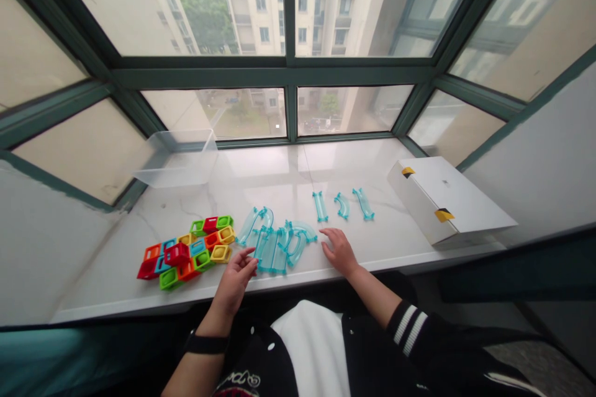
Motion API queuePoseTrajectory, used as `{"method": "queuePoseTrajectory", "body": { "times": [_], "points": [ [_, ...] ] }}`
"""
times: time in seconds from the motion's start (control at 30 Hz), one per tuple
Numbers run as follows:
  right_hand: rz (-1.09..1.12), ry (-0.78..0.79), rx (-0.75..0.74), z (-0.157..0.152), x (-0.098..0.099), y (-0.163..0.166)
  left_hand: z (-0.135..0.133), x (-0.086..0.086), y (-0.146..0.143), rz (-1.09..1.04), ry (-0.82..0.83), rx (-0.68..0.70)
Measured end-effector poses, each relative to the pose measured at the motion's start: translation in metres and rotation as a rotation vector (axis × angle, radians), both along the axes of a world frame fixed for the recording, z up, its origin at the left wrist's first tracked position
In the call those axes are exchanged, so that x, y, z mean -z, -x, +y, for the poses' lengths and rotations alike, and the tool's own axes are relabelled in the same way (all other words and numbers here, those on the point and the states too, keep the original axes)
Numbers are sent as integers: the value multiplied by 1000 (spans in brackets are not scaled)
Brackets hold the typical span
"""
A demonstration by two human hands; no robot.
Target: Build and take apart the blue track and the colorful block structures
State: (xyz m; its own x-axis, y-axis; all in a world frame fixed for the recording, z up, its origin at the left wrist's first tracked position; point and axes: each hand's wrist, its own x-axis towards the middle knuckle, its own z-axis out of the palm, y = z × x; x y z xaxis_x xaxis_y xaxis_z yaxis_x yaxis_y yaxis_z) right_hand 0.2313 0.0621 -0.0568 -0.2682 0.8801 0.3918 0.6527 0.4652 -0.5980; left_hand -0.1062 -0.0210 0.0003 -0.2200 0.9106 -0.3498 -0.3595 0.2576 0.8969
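A pile of translucent light-blue plastic track pieces [272, 251], some straight and some curved, lies in front of me on the white sill. At the pile's left edge is my left hand [237, 276], its fingers half bent and slightly apart; whether the tips touch a piece is not clear. My right hand [339, 252] hovers or rests just right of the pile with fingers apart and nothing in them. Beyond it, three separate pieces form a row: a straight track piece [320, 206], a short curved one [342, 206] and a longer one with a slight bend [364, 204].
Left of the pile sit several colourful hollow plastic blocks [186, 254], some stacked. A clear plastic bin [179, 161] stands at the back left by the window. On the right is a white box [451, 198] with yellow-and-black tape. The sill's front edge [382, 272] runs close to my body.
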Motion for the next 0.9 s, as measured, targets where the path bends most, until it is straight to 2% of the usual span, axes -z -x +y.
{"method": "queuePoseTrajectory", "body": {
  "times": [0.17, 0.4, 0.7, 0.9],
  "points": [
    [-123, 17, -116, 6, -15, 30, -1, 8, -6, 23, 8, 78],
    [-328, 55, -195, 28, -19, 56, -7, -5, -11, -43, 27, 111],
    [-219, 18, -253, 32, -27, 55, -9, 0, -9, -91, 72, 94],
    [-127, 113, -269, 28, -28, 44, -9, 13, -27, 87, -26, 122]
  ]
}}
